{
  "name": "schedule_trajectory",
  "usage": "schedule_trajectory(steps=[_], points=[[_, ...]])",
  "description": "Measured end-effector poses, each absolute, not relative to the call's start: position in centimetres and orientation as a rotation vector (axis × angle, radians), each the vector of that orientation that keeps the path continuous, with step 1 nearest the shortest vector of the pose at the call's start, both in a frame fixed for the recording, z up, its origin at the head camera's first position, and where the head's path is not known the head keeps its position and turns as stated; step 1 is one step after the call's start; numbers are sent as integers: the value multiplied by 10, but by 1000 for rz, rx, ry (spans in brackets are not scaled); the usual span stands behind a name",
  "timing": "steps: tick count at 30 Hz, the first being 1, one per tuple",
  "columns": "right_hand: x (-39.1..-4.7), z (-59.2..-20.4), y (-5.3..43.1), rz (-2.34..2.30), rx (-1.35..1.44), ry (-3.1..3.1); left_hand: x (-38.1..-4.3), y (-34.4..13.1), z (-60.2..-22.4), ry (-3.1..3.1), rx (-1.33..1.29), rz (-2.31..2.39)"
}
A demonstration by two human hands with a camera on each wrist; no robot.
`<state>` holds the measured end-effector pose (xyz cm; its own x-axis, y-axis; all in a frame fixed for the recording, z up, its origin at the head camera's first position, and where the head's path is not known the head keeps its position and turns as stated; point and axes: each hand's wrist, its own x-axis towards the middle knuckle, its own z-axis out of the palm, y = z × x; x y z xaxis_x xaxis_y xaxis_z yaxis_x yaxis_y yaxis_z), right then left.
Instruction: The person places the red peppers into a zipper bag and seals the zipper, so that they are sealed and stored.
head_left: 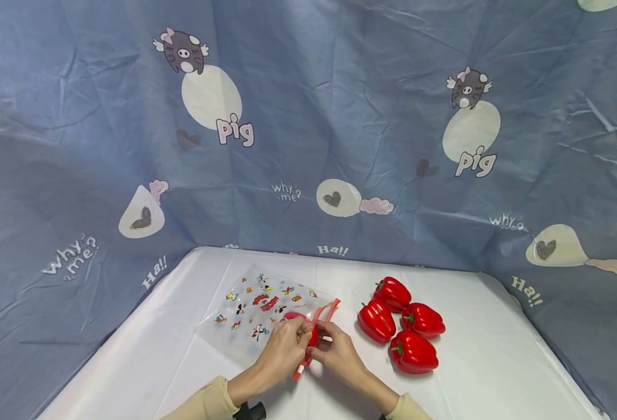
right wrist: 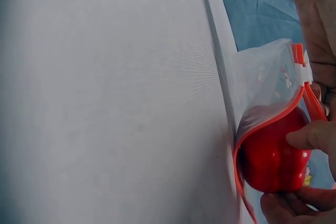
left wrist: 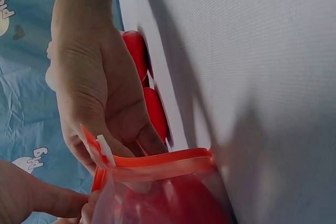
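One white table (head_left: pixel 150 361) fills the lower frame. On it, left of centre, I log a clear printed bag (head_left: pixel 261 318), its body running up and left from the hands. Four red peppers (head_left: pixel 422 321) lie loose, right of centre. Left hand (head_left: pixel 287 344) pinches the bag at its red rim (left wrist: pixel 168 158). Right hand (head_left: pixel 342 353), the nearer one, grips a fifth pepper (right wrist: pixel 275 158) between thumb and fingers. That pepper sits partway in the mouth at lower centre; I judge the inward line as leftward. Its long axis: cannot tell.
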<state>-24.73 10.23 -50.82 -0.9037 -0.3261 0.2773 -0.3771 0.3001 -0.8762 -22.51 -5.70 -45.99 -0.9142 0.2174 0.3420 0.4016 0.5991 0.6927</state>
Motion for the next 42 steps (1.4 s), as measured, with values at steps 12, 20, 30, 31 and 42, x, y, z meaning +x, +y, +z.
schedule_trajectory(steps=[12,20,30,31,42], points=[[-236,-490,91,1685,705,-2453,-226,-57,-461,-2569,-516,-1148],[-237,-493,88,1661,665,-2511,-224,-55,-461,-2550,-535,-1175],[-248,-510,93,1679,638,-2517,-226,-56,-463,-2563,-523,-1174],[-247,-510,93,1687,638,-2513,-226,-56,-463,-2565,-526,-1183],[-245,-509,104,1667,602,-2516,-228,-56,-462,-2558,-525,-1168]])
